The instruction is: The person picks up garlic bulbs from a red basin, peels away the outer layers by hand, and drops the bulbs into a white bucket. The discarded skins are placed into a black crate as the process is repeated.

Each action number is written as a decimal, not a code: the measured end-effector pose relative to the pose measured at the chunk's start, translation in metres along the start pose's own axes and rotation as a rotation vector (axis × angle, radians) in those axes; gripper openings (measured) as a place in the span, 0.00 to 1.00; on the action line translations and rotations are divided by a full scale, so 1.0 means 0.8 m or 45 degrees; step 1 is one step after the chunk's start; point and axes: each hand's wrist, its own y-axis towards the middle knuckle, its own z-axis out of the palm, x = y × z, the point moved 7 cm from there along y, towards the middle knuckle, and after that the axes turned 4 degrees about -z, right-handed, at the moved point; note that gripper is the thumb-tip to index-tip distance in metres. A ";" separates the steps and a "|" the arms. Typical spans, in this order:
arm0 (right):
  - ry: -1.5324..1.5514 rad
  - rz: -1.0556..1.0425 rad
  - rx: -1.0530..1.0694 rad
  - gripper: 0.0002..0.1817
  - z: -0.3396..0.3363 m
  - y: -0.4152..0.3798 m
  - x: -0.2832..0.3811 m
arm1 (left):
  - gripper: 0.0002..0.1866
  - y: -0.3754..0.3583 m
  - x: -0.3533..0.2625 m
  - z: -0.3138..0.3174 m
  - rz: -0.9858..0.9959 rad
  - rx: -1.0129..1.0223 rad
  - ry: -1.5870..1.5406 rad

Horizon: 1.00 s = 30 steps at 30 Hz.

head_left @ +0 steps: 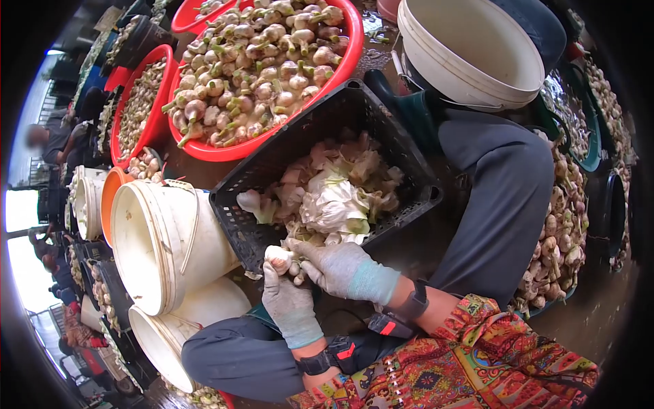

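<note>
My left hand (291,310), in a grey glove with a teal cuff, closes round a garlic bulb (278,258) in front of the black crate. My right hand (340,268), gloved alike, reaches across to it, its fingers bent and pinching at the bulb's side. Small pale cloves or bulbs (297,271) show between the two hands. Just beyond, the black perforated crate (320,112) holds a heap of garlic skins (334,201), white in the middle and brownish around.
A red tub (355,48) full of garlic bulbs stands behind the crate. White buckets (170,238) lie tilted at left, and a larger white bucket (470,54) stands at upper right. Garlic (558,252) is piled at right. A person (58,143) sits far left.
</note>
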 end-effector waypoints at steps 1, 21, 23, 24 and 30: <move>-0.049 -0.008 -0.020 0.28 0.004 0.001 -0.004 | 0.18 0.002 0.002 -0.008 0.017 -0.069 0.032; 0.017 -0.156 -0.281 0.18 -0.013 0.011 -0.005 | 0.10 -0.008 -0.004 -0.031 0.023 -0.420 0.247; -0.029 -0.215 -0.236 0.12 -0.008 0.012 0.011 | 0.10 -0.006 0.007 -0.047 -0.108 -0.389 0.199; -0.001 -0.165 -0.272 0.10 -0.011 0.011 0.017 | 0.08 -0.007 0.007 -0.043 -0.121 -0.425 0.206; 0.745 0.143 -0.109 0.07 0.011 0.006 -0.021 | 0.12 -0.014 -0.001 -0.027 -0.118 -0.345 0.398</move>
